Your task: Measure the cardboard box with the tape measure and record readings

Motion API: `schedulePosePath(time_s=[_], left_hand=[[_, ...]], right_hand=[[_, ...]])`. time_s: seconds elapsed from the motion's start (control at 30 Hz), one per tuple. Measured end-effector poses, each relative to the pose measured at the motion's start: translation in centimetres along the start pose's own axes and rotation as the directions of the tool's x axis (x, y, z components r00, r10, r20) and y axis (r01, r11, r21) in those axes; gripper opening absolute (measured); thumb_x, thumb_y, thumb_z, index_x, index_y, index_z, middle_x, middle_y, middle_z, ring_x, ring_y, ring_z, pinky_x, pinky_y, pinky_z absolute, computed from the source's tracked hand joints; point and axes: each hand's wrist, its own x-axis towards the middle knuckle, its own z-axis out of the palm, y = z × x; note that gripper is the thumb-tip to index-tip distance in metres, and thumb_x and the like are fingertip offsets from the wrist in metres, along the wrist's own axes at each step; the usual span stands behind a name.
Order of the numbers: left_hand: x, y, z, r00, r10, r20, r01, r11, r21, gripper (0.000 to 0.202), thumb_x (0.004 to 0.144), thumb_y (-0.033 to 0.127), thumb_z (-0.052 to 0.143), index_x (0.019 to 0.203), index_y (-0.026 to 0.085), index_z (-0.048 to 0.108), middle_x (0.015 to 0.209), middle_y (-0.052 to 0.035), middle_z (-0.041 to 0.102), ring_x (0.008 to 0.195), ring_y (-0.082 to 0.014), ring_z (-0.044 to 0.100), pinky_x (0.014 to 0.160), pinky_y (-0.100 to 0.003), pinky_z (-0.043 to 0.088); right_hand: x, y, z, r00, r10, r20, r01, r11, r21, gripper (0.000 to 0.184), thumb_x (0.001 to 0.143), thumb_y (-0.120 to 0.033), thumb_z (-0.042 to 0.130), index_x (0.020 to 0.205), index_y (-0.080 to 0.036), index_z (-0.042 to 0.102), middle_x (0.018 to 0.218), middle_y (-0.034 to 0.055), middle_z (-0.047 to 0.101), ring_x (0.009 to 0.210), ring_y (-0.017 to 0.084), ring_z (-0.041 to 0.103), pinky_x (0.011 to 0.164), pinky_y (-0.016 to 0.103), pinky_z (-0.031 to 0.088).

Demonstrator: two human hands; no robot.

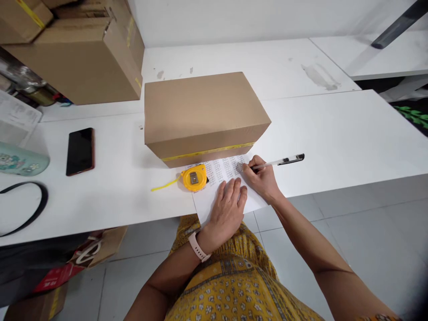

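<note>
My right hand (262, 178) is closed on a clear pen with a black cap (277, 162), its tip touching a printed sheet of paper (220, 171) at the table's front edge. My left hand (227, 209) lies flat and open on the lower part of that sheet, a pale watch on its wrist. A yellow tape measure (194, 178) sits on the sheet's left corner, a short length of tape pulled out to the left. Just behind the sheet stands a closed brown cardboard box (203, 113) with yellow tape along its lower front edge.
A black phone (80, 150) lies on the white table (334, 133) at the left. Further left are a teal bottle (20, 160) and a black strap loop (30, 209). Larger cardboard boxes (80, 49) are stacked at the back left. Bags sit under the table.
</note>
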Motion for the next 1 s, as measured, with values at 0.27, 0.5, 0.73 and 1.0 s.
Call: schedulePosePath(time_s=[0.27, 0.5, 0.73, 1.0], left_hand=[[-0.11, 0.01, 0.12, 1.000, -0.002, 0.008, 0.002, 1.000, -0.014, 0.059, 0.095, 0.028, 0.063, 0.147, 0.003, 0.049, 0.160, -0.0244, 0.046, 0.149, -0.0370, 0.044, 0.126, -0.055, 0.034], [-0.01, 0.02, 0.08, 1.000, -0.007, 0.010, 0.007, 1.000, -0.016, 0.053, 0.097, 0.022, 0.057, 0.146, 0.003, 0.051, 0.159, -0.0242, 0.047, 0.147, -0.0366, 0.046, 0.125, -0.055, 0.036], [-0.01, 0.02, -0.07, 1.000, -0.005, 0.018, 0.005, 1.000, -0.011, 0.052, 0.098, 0.023, 0.055, 0.146, 0.004, 0.051, 0.159, -0.0237, 0.048, 0.148, -0.0359, 0.046, 0.125, -0.054, 0.036], [0.14, 0.03, -0.12, 0.999, -0.005, 0.032, 0.006, 1.000, -0.025, 0.054, 0.097, 0.023, 0.057, 0.147, 0.003, 0.049, 0.159, -0.0249, 0.046, 0.148, -0.0370, 0.045, 0.125, -0.055, 0.036]], right_hand=[[0.01, -0.10, 0.00, 1.000, 0.004, 0.002, -0.004, 1.000, -0.011, 0.030, 0.082, -0.027, 0.065, 0.062, -0.024, 0.043, 0.056, -0.0064, 0.039, 0.055, 0.010, 0.033, 0.052, 0.028, 0.026], [0.03, 0.07, -0.01, 1.000, 0.008, -0.006, -0.008, 1.000, -0.016, 0.032, 0.085, -0.028, 0.065, 0.062, -0.024, 0.042, 0.057, -0.0066, 0.037, 0.055, 0.010, 0.032, 0.053, 0.029, 0.026], [-0.06, 0.18, -0.07, 1.000, -0.002, 0.002, 0.002, 1.000, -0.024, 0.031, 0.084, -0.028, 0.065, 0.063, -0.024, 0.042, 0.057, -0.0066, 0.038, 0.055, 0.010, 0.033, 0.053, 0.028, 0.027], [-0.06, 0.08, 0.11, 1.000, 0.023, -0.019, -0.024, 1.000, -0.018, 0.032, 0.083, -0.029, 0.066, 0.062, -0.024, 0.042, 0.056, -0.0065, 0.039, 0.055, 0.011, 0.035, 0.053, 0.028, 0.028]])
